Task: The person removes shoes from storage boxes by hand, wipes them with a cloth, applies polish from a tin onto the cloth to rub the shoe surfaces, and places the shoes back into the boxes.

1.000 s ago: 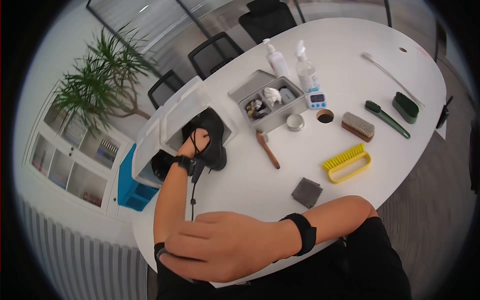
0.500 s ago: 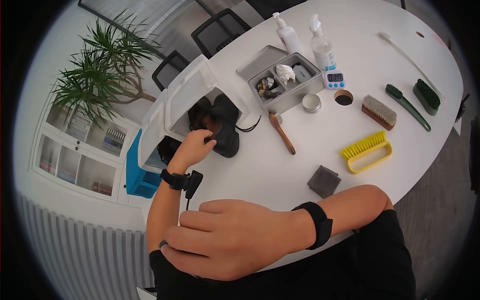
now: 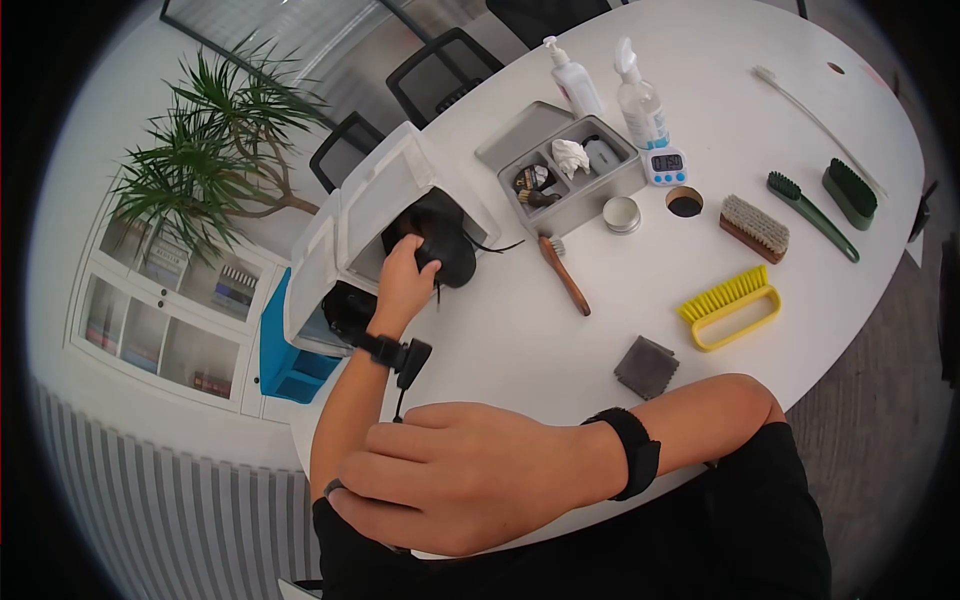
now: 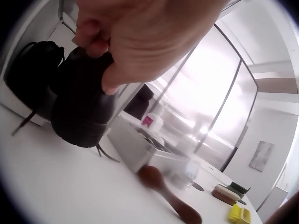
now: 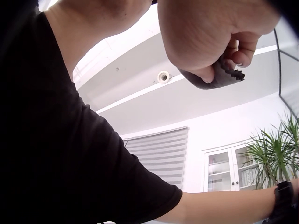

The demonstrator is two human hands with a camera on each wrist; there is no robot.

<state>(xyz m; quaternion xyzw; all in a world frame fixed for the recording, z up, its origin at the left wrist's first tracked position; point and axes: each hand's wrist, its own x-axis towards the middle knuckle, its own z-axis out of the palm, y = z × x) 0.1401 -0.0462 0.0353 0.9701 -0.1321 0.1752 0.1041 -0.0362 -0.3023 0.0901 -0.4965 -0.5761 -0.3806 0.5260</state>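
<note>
At the mouth of a clear-fronted white storage box (image 3: 385, 200), my left hand (image 3: 403, 285) grips a black shoe (image 3: 457, 258), thumb and fingers around its upper end. The left wrist view shows the same shoe (image 4: 81, 112) hanging below the left hand (image 4: 149, 39), a loose lace at its side. Beside it, another black laced shoe (image 4: 35, 74) lies within the box. My right hand (image 3: 480, 475) is held in front of the body, back upward. In the right wrist view, its fingers pinch a dark grey cloth (image 5: 212, 80) with a zigzag edge.
A second box holds a black item (image 3: 350, 312). On the table are a wooden-handled brush (image 3: 566, 278), a metal tin (image 3: 580, 205), a round tin (image 3: 621, 214), a timer (image 3: 665, 167), two bottles, a yellow brush (image 3: 730, 306), other brushes, and a grey cloth (image 3: 645, 367).
My left hand has shifted its grip from the lace area to the shoe's upper end. The shoe has turned and moved farther toward the box opening. The right hand stays nearly still.
</note>
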